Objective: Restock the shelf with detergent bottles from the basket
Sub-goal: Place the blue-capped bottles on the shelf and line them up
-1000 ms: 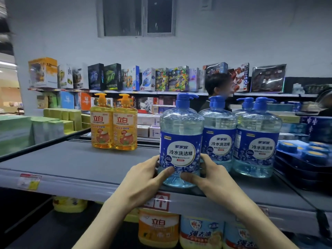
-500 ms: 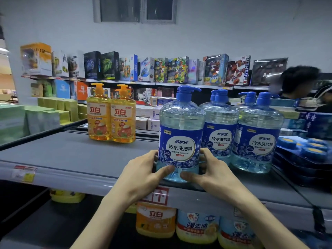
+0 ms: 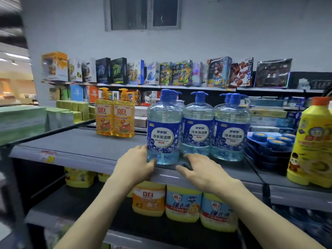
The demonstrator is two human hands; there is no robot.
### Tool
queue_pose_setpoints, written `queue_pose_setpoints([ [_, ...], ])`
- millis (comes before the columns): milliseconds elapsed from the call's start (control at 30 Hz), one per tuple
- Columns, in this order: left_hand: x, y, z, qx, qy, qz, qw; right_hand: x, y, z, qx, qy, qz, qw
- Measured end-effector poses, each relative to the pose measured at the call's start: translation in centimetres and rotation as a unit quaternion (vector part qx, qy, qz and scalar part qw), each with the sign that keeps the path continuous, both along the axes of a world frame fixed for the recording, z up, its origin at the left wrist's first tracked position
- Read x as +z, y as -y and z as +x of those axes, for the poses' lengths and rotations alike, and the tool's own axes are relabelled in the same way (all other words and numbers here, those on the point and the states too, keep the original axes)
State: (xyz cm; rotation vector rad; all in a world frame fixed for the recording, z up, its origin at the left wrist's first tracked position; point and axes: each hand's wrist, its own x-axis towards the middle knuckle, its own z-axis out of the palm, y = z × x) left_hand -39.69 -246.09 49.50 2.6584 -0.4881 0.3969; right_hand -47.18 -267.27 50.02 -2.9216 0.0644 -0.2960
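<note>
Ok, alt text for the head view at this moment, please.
Two bare hands are at a clear blue-labelled pump bottle at the front edge of a grey shelf: the left hand holds its lower left side, the right hand lies open on the shelf edge beside it. More matching bottles stand to its right, two orange pump bottles behind to the left.

dim, bluish cast | bright warm glow far left | motion blur at left edge | wide-angle bending
</note>
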Motion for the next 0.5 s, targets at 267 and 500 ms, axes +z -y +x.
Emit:
queue_pose_setpoints([
  [267,-1.0,7.1,-13.0,0.018,0.065,0.082,0.994,-1.6,3.7,-11.8,-0.016,0.079,-0.095,0.992],
  [500,-6.5,16.4,-23.8,-0.079,0.049,0.097,0.991,-6.4,9.7,-24.6,-0.086,0.080,-0.073,0.990],
])
